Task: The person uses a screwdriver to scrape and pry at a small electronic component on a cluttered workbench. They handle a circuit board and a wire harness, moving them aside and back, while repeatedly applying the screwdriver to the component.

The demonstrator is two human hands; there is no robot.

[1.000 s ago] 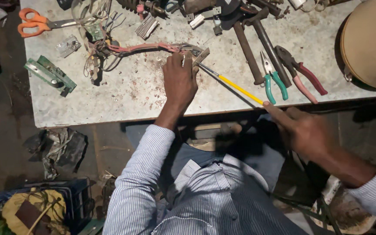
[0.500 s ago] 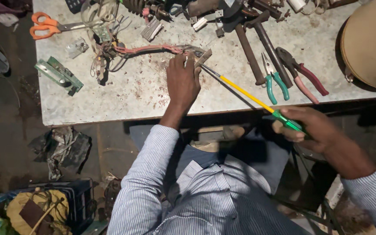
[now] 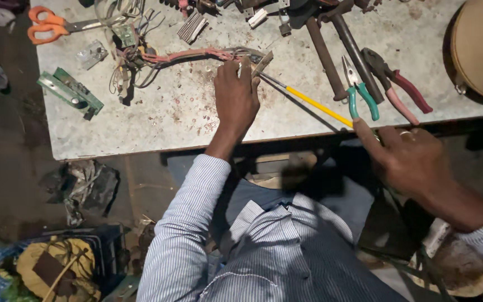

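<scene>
My left hand (image 3: 236,100) lies flat on the worn white table (image 3: 157,123), fingertips pressing a small metal part (image 3: 261,60) at the end of a pink and red cable bundle (image 3: 185,54). A long screwdriver (image 3: 317,105) with a yellow shaft runs from that part down to the right, its metal tip right next to my left fingers. My right hand (image 3: 409,162) is closed around the screwdriver's handle just off the table's front edge, index finger stretched along it. The handle is hidden inside the hand.
Orange scissors (image 3: 46,23) and a green circuit board (image 3: 69,92) lie at the table's left. Teal pliers (image 3: 359,89), red-handled pliers (image 3: 398,89) and dark tool handles (image 3: 325,50) lie right of the screwdriver. A round tan object (image 3: 482,50) fills the right corner. A crumpled cloth (image 3: 82,187) lies on the floor.
My right hand has closed further over the screwdriver's green handle, which showed half a second ago and is now covered. My left hand stays pressed on the part.
</scene>
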